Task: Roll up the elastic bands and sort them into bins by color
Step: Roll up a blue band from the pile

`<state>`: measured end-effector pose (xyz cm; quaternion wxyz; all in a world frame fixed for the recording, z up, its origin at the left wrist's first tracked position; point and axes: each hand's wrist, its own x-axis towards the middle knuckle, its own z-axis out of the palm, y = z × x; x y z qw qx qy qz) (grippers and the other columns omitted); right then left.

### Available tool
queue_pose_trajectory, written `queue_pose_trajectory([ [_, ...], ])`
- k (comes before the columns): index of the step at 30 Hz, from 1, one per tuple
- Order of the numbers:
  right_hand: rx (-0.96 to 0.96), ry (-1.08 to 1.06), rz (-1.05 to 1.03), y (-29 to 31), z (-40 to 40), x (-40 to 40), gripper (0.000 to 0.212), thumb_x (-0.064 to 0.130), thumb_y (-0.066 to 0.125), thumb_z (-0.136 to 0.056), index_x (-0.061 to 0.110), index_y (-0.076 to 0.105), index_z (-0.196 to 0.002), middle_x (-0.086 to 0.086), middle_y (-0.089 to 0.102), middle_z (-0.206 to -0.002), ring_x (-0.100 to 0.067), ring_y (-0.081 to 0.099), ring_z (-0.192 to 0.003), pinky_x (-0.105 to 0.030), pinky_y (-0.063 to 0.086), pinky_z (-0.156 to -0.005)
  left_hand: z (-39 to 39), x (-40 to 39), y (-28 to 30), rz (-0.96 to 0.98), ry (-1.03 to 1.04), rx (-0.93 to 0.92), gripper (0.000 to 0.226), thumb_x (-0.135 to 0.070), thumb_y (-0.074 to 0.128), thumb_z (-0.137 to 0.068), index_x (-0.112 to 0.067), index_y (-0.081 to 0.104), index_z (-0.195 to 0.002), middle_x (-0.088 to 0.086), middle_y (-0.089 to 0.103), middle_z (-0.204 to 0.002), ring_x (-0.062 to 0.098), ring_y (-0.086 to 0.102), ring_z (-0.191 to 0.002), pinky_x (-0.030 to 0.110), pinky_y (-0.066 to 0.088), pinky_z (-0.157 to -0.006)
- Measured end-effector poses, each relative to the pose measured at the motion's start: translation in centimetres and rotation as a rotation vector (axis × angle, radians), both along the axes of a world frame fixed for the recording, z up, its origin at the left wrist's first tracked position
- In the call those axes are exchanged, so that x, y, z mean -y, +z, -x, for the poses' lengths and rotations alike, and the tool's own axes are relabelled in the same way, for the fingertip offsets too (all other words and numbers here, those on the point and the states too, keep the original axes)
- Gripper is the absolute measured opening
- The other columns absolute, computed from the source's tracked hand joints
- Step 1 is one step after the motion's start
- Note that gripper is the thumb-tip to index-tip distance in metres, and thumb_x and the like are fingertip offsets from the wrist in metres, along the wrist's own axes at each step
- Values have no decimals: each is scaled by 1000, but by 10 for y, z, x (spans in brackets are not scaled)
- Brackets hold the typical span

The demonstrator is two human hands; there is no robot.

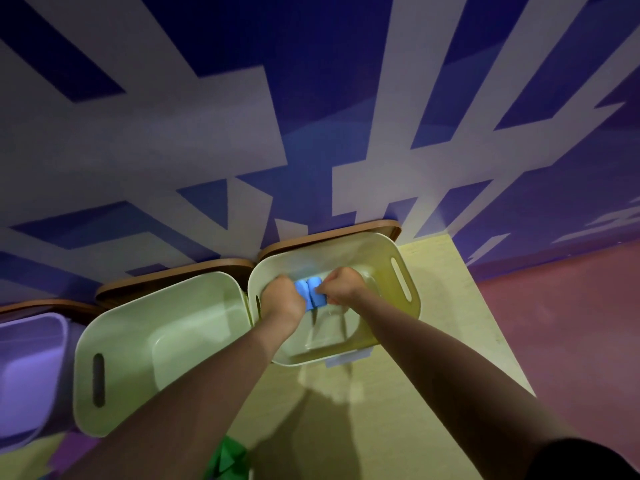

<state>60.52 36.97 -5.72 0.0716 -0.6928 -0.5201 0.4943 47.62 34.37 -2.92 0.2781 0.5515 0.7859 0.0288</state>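
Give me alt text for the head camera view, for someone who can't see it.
Both hands, left hand and right hand, grip a rolled blue elastic band over the right-hand pale green bin on a yellow table. Another green bin and a purple bin sit to its left; green material lies nearer the person.

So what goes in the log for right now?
hands: left, right grip blue band | place: over right bin | middle bin: empty

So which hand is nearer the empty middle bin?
Left. The left hand is over the right bin beside the middle bin's edge; the right hand is farther right.
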Motion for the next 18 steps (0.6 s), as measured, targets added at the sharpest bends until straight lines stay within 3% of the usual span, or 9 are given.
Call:
queue_pose_trajectory([
  [6,4,-30,19,4,-5,-2,15,19,65,-77,6,66,-68,-9,55,-62,-20,47,-59,-26,42,-59,-1,3,8,-19,-39,23,22,-5,49,-90,-4,59,-110,14,63,-114,30,57,-108,29,40,-84],
  [12,60,-18,70,12,-10,-3,24,17,60,-81,9,58,-58,-4,58,-56,-15,51,-54,-23,44,-60,0,4,15,-38,-29,87,22,-3,49,-88,-6,60,-107,13,64,-107,28,57,-100,24,33,-71],
  [15,103,3,91,22,-11,-5,27,17,58,-84,11,54,-58,2,56,-43,-13,51,-51,-19,41,-52,0,5,21,-17,-25,150,23,-4,48,-87,-9,59,-107,12,65,-101,29,62,-93,27,46,-71],
  [18,181,70,93,37,-12,-3,29,21,54,-86,13,51,-59,4,53,-37,-8,50,-45,-17,34,-41,-4,10,33,36,-29,240,16,-7,47,-90,-14,58,-100,9,65,-91,29,68,-72,23,49,-50],
])
